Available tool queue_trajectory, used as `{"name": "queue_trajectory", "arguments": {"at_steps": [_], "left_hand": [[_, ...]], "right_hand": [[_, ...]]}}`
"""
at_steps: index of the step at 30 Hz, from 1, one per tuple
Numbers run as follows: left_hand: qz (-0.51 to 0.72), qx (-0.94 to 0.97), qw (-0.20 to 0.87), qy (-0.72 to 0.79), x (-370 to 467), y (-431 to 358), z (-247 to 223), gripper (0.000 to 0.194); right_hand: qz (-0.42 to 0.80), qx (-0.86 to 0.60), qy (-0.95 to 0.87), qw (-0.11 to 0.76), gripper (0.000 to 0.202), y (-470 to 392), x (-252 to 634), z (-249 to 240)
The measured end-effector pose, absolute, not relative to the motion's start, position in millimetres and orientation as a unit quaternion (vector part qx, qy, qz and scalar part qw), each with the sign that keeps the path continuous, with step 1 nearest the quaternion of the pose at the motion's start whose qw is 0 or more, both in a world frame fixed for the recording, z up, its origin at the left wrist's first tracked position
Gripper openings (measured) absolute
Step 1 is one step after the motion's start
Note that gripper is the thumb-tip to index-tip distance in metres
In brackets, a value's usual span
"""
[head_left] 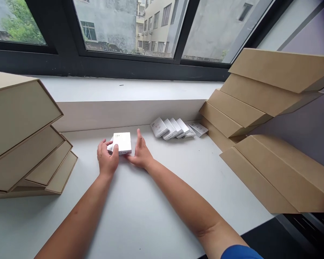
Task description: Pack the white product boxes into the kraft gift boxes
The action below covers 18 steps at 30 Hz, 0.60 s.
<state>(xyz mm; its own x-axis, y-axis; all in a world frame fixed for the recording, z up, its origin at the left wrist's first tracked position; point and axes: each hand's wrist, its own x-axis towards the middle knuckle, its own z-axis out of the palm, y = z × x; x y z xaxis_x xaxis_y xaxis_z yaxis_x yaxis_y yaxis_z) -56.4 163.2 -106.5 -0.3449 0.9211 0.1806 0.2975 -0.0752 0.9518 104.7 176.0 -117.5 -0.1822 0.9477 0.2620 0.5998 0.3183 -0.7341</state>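
Near the middle of the white surface (140,216), my left hand (107,158) grips a small white box (122,142) at its left side, thumb on the near edge. Part of another white item shows behind that box at its left; its shape is mostly hidden. My right hand (140,153) is just to the right of the box, thumb and fingers spread, its fingertips by the box's lower right corner. Several small white boxes (159,127) lean in a row farther right, against the back ledge.
Large beige boxes (21,118) are stacked at the left. Brown cardboard boxes (280,72) rise in a leaning stack at the right, with more (280,172) below them. A white sill (129,90) and dark-framed windows run along the back.
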Motion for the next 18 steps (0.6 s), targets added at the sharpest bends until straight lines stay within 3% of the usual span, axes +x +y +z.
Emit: {"name": "queue_trajectory", "arguments": {"at_steps": [3,12,16,18], "left_hand": [[0.552,0.493,0.279,0.612,-57.7,166.9,-109.8,0.025],[0.571,0.472,0.294,0.604,-56.8,164.9,-106.7,0.043],[0.564,0.472,0.293,0.611,-54.8,161.8,-101.4,0.073],[0.566,0.472,0.290,0.611,-54.5,161.0,-100.1,0.077]], "right_hand": [[0.258,-0.544,-0.718,0.349,0.123,178.4,105.4,-119.8],[0.251,-0.452,-0.829,0.215,0.109,177.5,107.2,-104.7],[0.259,-0.457,-0.824,0.212,0.105,178.2,107.2,-105.8],[0.261,-0.457,-0.822,0.219,0.100,178.7,107.3,-107.3]]}}
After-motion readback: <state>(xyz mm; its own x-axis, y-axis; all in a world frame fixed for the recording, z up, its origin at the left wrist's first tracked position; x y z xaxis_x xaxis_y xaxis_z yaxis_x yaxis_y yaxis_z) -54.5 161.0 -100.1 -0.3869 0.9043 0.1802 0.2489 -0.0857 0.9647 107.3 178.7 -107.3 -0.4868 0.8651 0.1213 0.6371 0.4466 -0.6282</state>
